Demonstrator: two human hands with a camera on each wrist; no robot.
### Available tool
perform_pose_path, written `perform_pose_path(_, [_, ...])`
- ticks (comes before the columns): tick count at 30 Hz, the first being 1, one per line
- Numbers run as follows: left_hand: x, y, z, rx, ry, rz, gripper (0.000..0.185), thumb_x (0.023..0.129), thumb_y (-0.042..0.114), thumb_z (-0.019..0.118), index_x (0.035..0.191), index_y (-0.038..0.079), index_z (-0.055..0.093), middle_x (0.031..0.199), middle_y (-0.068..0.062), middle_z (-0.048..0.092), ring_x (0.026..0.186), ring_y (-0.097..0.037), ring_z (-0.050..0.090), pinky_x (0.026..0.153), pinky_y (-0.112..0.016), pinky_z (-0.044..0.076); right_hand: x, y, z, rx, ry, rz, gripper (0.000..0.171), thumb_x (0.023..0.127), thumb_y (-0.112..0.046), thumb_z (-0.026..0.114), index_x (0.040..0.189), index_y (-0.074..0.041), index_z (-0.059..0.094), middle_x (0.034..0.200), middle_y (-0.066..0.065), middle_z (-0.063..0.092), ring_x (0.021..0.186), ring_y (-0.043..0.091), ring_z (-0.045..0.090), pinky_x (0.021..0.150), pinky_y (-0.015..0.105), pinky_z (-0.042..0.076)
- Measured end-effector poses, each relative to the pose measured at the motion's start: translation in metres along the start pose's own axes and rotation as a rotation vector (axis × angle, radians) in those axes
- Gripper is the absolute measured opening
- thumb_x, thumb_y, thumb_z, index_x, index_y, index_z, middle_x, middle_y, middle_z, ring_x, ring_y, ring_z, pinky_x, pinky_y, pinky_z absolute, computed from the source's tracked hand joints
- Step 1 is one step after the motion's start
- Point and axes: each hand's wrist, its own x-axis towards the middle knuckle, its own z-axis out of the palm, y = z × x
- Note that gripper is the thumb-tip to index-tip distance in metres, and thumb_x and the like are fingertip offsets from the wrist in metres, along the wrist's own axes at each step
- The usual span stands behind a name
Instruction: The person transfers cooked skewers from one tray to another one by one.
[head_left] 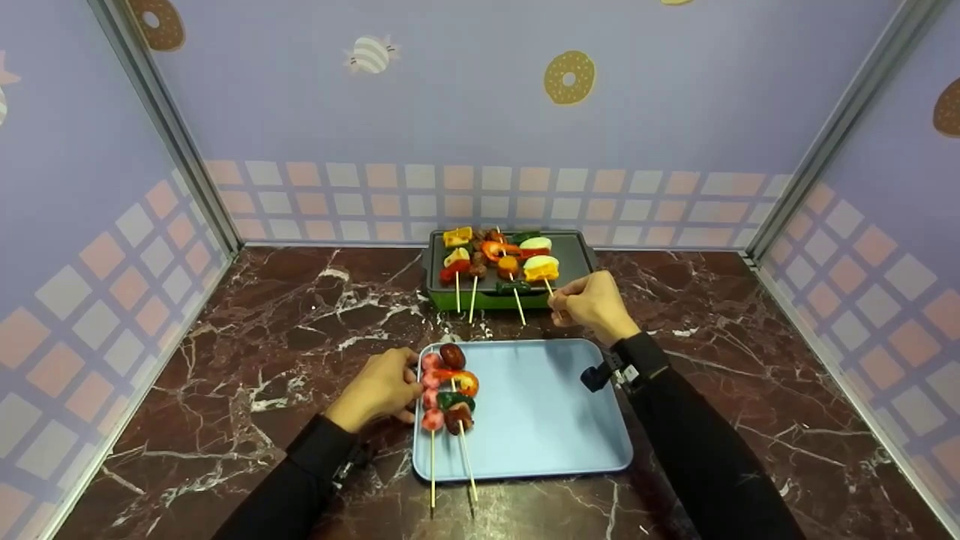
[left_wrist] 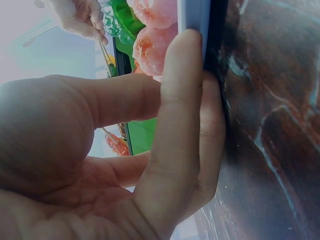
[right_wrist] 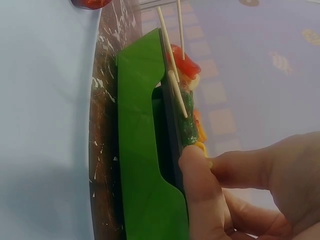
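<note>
A green grill (head_left: 487, 301) with a dark plate stands at the back of the marble counter and carries several food skewers. My right hand (head_left: 559, 306) pinches the stick of the rightmost skewer (head_left: 541, 268), which has yellow and white pieces on the plate. In the right wrist view my fingers (right_wrist: 200, 190) sit at the grill's (right_wrist: 145, 160) edge beside bare sticks (right_wrist: 170, 55). A blue tray (head_left: 547, 420) lies in front of the grill with two skewers (head_left: 448, 394) at its left side. My left hand (head_left: 409, 377) grips the tray's left rim (left_wrist: 194, 15), next to pink pieces (left_wrist: 155, 45).
Purple patterned walls close in the counter (head_left: 247, 352) on the left, back and right. Skewer sticks stick out past the tray's front edge (head_left: 450, 495) and past the grill's front.
</note>
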Motion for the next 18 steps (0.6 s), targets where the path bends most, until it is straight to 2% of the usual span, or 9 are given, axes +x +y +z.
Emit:
perform_pose_path(6, [0.001, 0.0, 0.002, 0.01, 0.002, -0.013, 0.052, 0.103, -0.009, 0.072, 0.153, -0.011, 0.062, 0.101, -0.014, 0.076, 0.062, -0.019, 0.075, 0.056, -0.033, 0.076, -0.003, 0.001, -0.002, -0.009, 0.028, -0.002, 0.017, 0.108, 0.001, 0.076, 0.115, 0.014, 0.085, 0.106, 0.028, 0.084, 0.071, 0.013, 0.078, 0.068, 0.023, 0.077])
perform_pose_path(8, [0.001, -0.001, 0.002, 0.019, 0.0, -0.012, 0.052, 0.103, -0.009, 0.072, 0.153, -0.011, 0.062, 0.101, -0.014, 0.075, 0.063, -0.019, 0.075, 0.056, -0.033, 0.076, -0.004, 0.002, -0.003, -0.01, 0.033, -0.004, 0.017, 0.107, 0.002, 0.076, 0.115, 0.014, 0.085, 0.105, 0.028, 0.084, 0.071, 0.014, 0.078, 0.068, 0.023, 0.077])
perform_pose_path(13, [0.001, -0.001, 0.001, 0.034, 0.002, -0.015, 0.051, 0.103, -0.008, 0.072, 0.153, -0.009, 0.063, 0.103, -0.014, 0.073, 0.063, -0.019, 0.075, 0.056, -0.033, 0.076, -0.008, 0.001, -0.004, 0.017, 0.038, -0.001, 0.014, 0.106, 0.003, 0.076, 0.112, 0.013, 0.085, 0.088, 0.015, 0.083, 0.068, 0.013, 0.077, 0.067, 0.023, 0.077])
perform_pose_path(18, [-0.001, 0.001, 0.0, 0.043, 0.003, 0.001, 0.05, 0.103, -0.007, 0.072, 0.152, -0.009, 0.063, 0.103, -0.014, 0.072, 0.061, -0.018, 0.076, 0.056, -0.033, 0.076, -0.014, 0.001, -0.003, 0.062, 0.026, -0.014, 0.016, 0.106, 0.004, 0.076, 0.114, 0.017, 0.083, 0.087, 0.011, 0.08, 0.067, 0.012, 0.076, 0.066, 0.023, 0.077])
